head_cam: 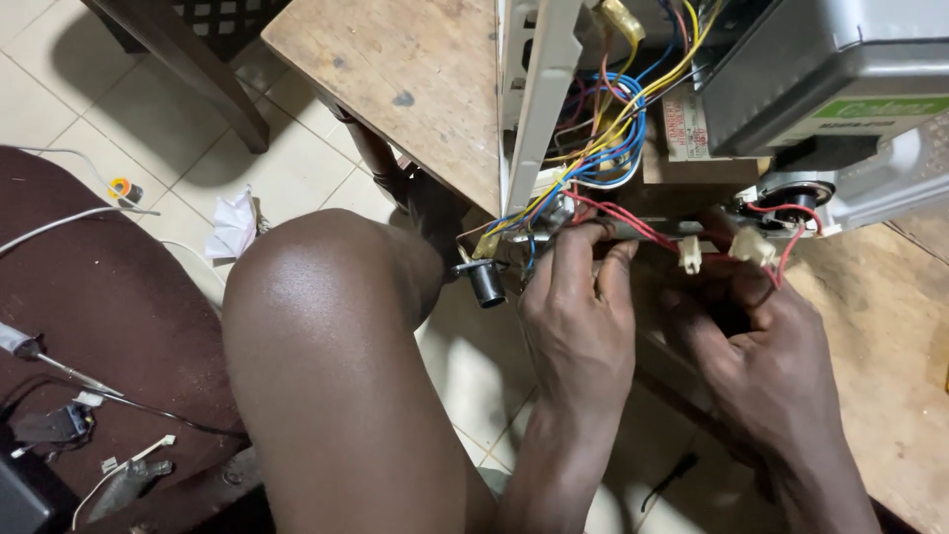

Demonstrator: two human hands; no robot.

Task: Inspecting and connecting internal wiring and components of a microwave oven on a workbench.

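Observation:
An opened microwave oven (840, 69) lies on a wooden table (395, 69), its blue, yellow and red wiring (608, 129) spilling out. My left hand (578, 316) grips a flat metal part (603, 235) at the oven's lower edge, fingers curled over it. My right hand (766, 356) pinches red wires that end in two cream plastic connectors (751, 247), just below a round black motor part (796, 195). A small black cylinder (486, 282) hangs from the wires left of my left hand.
My bare knee (326, 297) rises left of the hands. A dark brown seat (89, 297) at the left carries a screwdriver (40, 356), white cables and small parts. Crumpled white paper (232, 225) lies on the tiled floor. A dark chair leg (198, 69) stands at the top left.

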